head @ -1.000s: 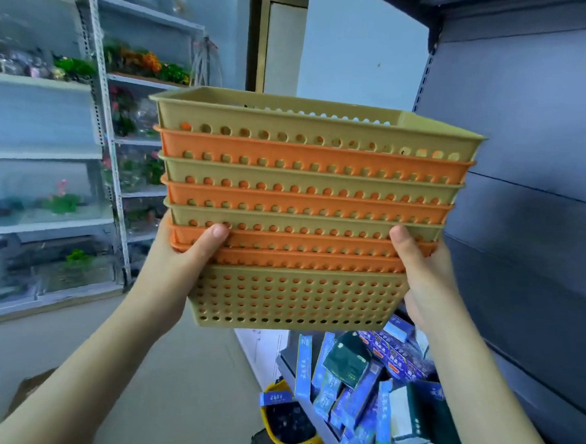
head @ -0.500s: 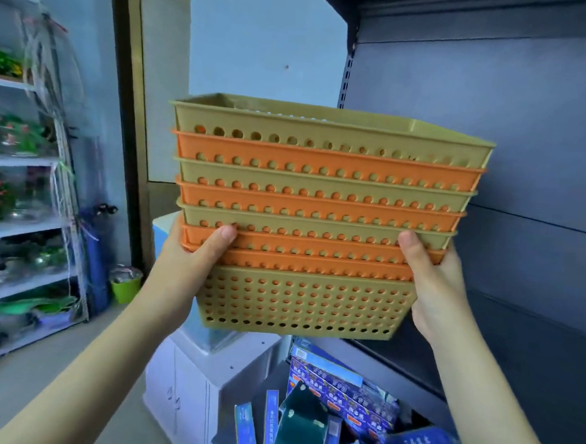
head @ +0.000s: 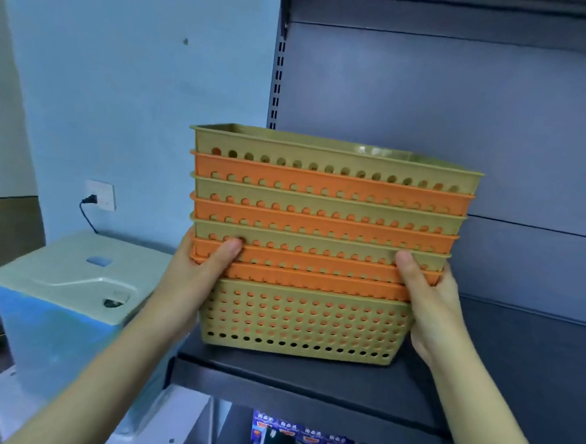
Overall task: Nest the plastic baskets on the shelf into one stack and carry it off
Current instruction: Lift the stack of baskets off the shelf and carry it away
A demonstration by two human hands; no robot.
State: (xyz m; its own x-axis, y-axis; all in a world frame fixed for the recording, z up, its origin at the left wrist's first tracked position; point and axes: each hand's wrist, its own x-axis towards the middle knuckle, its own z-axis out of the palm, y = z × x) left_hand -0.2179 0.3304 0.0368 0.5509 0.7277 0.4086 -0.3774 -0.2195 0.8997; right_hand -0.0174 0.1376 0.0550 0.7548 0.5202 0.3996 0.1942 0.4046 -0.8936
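A nested stack of perforated plastic baskets (head: 317,244), alternating olive and orange, fills the middle of the view. My left hand (head: 195,277) grips its left end, thumb across the front rims. My right hand (head: 431,299) grips the right end in the same way. The stack's bottom is level with the dark grey shelf board (head: 309,384), right at its surface; whether it touches the board I cannot tell. My other fingers are hidden behind the baskets.
The grey shelf back panel (head: 463,112) rises behind the stack. A white and blue machine (head: 67,294) stands at the left, plugged into a wall socket (head: 101,194). Blue packaged goods (head: 292,438) lie on the shelf below.
The view has swung right, from the aisle and side shelves to the grey shelf unit. The stack, still held in both hands, has come down to the level of the shelf board.
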